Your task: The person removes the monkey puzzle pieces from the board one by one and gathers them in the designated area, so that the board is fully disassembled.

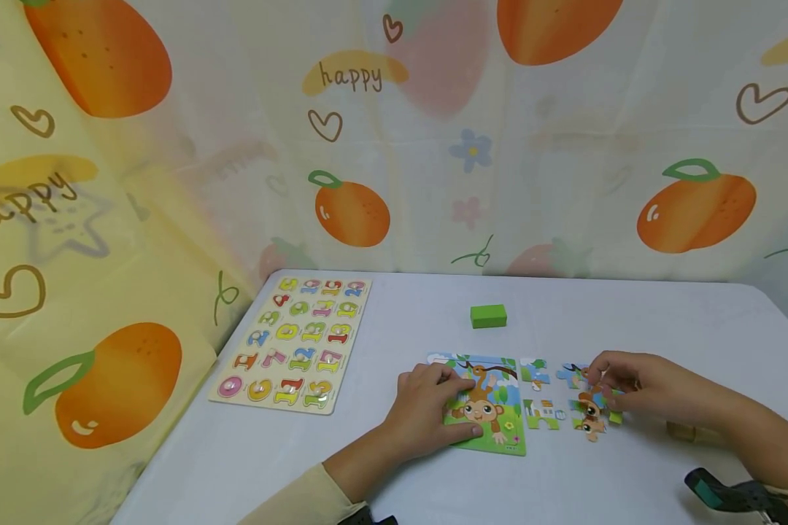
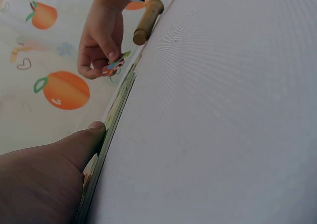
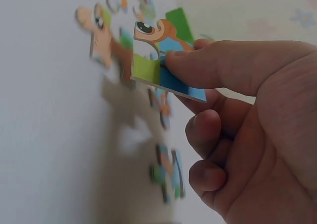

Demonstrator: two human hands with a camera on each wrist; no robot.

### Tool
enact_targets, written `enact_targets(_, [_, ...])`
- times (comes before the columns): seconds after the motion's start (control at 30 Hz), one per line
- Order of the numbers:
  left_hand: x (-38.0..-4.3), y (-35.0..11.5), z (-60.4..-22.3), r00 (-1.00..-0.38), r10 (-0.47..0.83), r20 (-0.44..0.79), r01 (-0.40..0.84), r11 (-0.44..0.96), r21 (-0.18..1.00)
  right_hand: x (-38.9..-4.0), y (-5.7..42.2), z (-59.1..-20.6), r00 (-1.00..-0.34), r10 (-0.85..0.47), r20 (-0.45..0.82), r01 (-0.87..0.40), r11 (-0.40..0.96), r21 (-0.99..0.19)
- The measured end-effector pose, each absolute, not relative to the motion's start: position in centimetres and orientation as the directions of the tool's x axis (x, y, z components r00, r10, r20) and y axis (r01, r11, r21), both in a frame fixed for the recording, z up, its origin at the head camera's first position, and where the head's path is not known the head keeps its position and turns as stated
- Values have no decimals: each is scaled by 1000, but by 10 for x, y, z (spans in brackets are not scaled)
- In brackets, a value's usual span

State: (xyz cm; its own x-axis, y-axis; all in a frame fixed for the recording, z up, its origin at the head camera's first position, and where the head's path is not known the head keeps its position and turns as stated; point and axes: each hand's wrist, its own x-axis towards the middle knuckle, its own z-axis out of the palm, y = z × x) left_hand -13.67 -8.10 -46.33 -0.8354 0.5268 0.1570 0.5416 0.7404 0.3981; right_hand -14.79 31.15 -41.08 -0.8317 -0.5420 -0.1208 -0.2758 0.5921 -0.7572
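A monkey picture puzzle board [image 1: 508,419] lies flat on the white table, near its middle. My left hand [image 1: 423,408] rests over the board's left side, thumb and fingers spread on the picture. In the left wrist view its thumb [image 2: 94,135] touches the board by the edge. My right hand [image 3: 247,95] pinches a puzzle piece [image 3: 147,70] between thumb and finger, raised off the table. The piece shows an eye, brown, blue and green. Loose puzzle pieces [image 1: 541,414] lie right of the board, some under my right hand; that hand partly hides them.
A number puzzle board [image 1: 279,364] lies at the left of the table. A green block [image 1: 488,316] stands behind the monkey board. A wooden cylinder [image 2: 148,22] lies beyond the right hand, partly hidden in the head view. A fruit-print curtain [image 1: 420,204] hangs behind the table.
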Motion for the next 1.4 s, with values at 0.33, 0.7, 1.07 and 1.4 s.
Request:
enact_targets(0.33, [-137, -81, -465, -833, 529, 161, 547, 741, 390, -142, 333, -411, -827, -549, -122, -322, 640, -697])
enact_targets(0.7, [-137, -82, -465, -834, 529, 159, 544, 740, 395, -142, 338, -417, -825, -515, -231, -245, 695, -676])
enact_targets(1.07, [-137, -81, -465, -836, 528, 150, 539, 741, 400, -138, 336, -421, -857, -448, -253, -203, 746, -634])
enact_targets(1.4, [-137, -82, -465, -832, 532, 160, 547, 737, 397, -137, 337, -420, -870, -448, -205, -264, 775, -574])
